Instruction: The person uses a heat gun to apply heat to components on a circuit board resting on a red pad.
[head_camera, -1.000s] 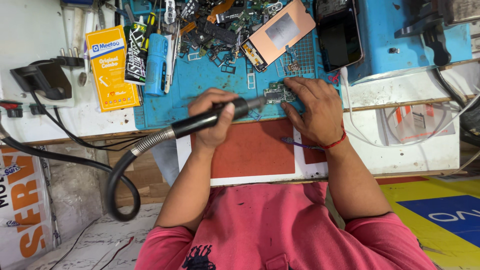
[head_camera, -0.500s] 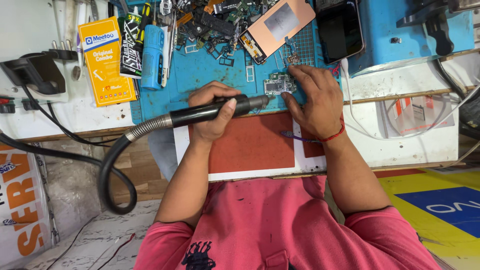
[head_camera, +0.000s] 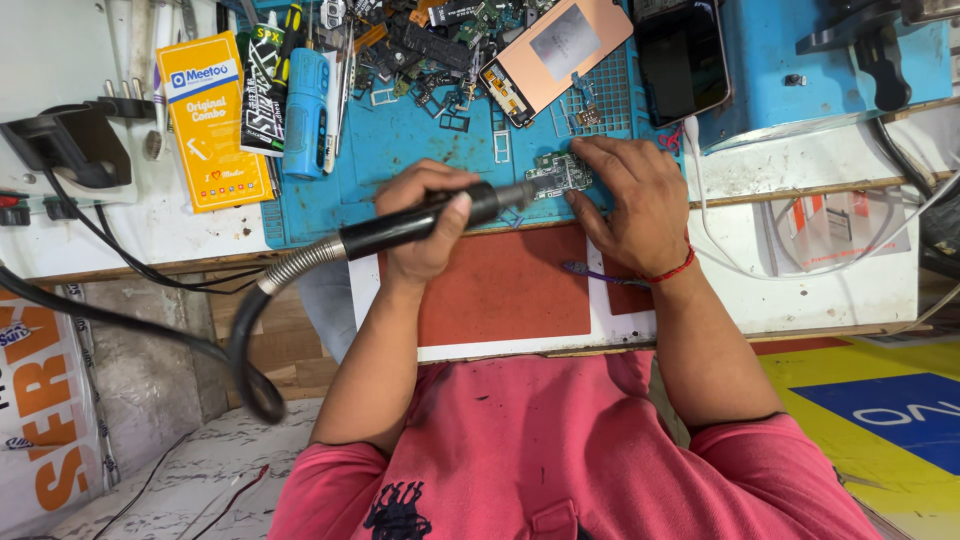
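Resting on the blue mat (head_camera: 420, 150) at the bench's front edge, the small circuit board (head_camera: 560, 174) lies just under the fingertips of the right hand (head_camera: 632, 195), whose fingers are spread and pressed down on it to pin it flat rather than clenched around it. The left hand (head_camera: 425, 222) is closed around the black handle of a hot-air tool (head_camera: 430, 220), its nozzle pointing at the near edge of the board, close to it; whether the tip touches cannot be told. From the back of that handle a metal-wrapped hose (head_camera: 300, 265) curves down past the bench edge.

As a judgement, the work on the board looks to be mid-way: the nozzle is aimed and the board is held, but no part has visibly been lifted off, and no tweezers are in either hand.

Beyond the fingers, farther up the mat, a heap of loose phone parts (head_camera: 430, 45) lies spread with no tray holding it, next to a copper-backed screen panel (head_camera: 560, 55) and a dark phone (head_camera: 680, 60). To the left of the left hand's fingers stand a blue cylinder-shaped case (head_camera: 306, 110) and a yellow packet (head_camera: 210, 120). Nearer the body sits a red pad (head_camera: 500, 285).
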